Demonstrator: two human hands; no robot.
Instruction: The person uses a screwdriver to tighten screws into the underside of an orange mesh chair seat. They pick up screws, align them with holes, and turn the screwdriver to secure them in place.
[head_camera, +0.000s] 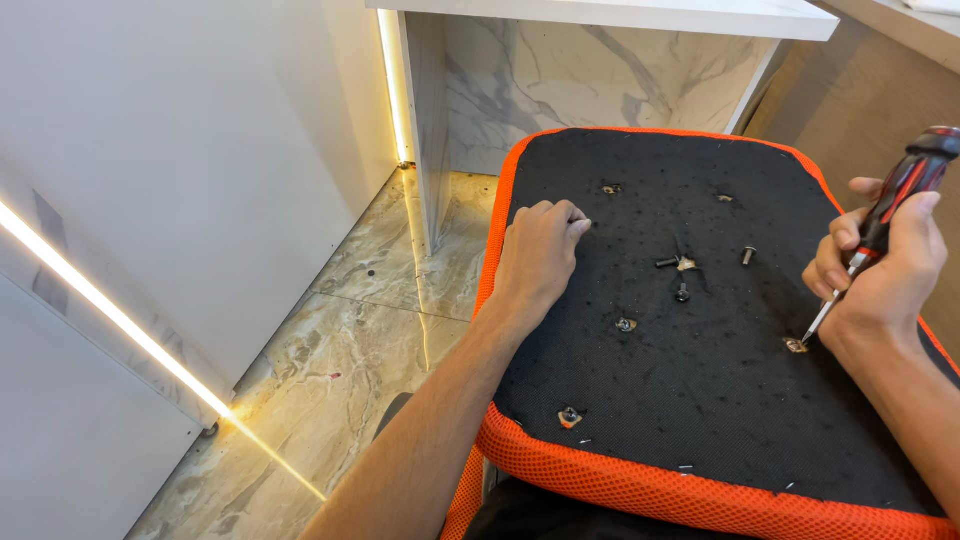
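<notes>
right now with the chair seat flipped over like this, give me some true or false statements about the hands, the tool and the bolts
1. The right hand holds a red and black screwdriver. True.
2. The screwdriver tip sits at a fastening hole near the right edge of the seat underside. True.
3. The left hand grips a hammer. False: it holds no tool and rests closed on the black fabric.
4. Loose bolts lie near the middle of the seat underside. True.
5. The seat's mesh border is blue. False: it is orange.
6. The seat lies over carpet. False: the floor is marbled tile.
</notes>
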